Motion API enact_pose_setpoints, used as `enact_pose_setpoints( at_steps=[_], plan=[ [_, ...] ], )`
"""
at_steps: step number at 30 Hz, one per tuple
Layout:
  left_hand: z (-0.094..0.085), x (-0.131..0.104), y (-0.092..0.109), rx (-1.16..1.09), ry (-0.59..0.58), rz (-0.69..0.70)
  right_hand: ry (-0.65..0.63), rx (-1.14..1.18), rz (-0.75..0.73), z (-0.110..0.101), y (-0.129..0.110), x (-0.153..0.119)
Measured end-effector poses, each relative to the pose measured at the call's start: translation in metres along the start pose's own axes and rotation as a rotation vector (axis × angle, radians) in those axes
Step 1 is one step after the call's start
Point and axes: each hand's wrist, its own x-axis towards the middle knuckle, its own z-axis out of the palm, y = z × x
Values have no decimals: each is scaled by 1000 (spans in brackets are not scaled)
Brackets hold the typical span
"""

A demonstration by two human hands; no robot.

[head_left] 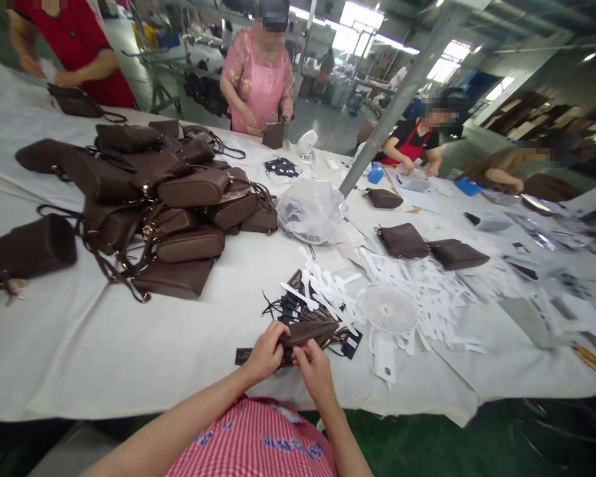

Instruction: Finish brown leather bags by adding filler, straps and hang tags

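A small dark brown bag (310, 331) lies at the table's front edge, between my two hands. My left hand (269, 348) is closed on its left end, fingers bent over the upper edge. My right hand (312, 366) pinches at the near side of the same bag, thumb and fingertips together. A black tag with lettering (243, 356) sticks out to the left beneath my left hand. Behind the bag lies a heap of black tags (294, 306) with strings, partly under white strips (322, 291).
A large pile of brown bags (191, 245) fills the left. Clear plastic (312, 212) lies behind the tags, and a slanted metal pole (392, 99) rises behind it. A small white fan (386, 309) and orange-handled scissors (589, 358) are on the right. Several people work across the table.
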Motion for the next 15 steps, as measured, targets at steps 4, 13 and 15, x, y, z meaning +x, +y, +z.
enact_pose_setpoints(
  at_steps=[4,13,15],
  plan=[
    [1,-5,-2,-34,21,-30,-71,101,105,-7,-2,14],
    [6,-11,0,-48,44,-100,-295,-10,104,-21,-12,29],
    [6,-13,-1,-33,26,-86,-330,-33,75,-18,-15,26]
  ],
)
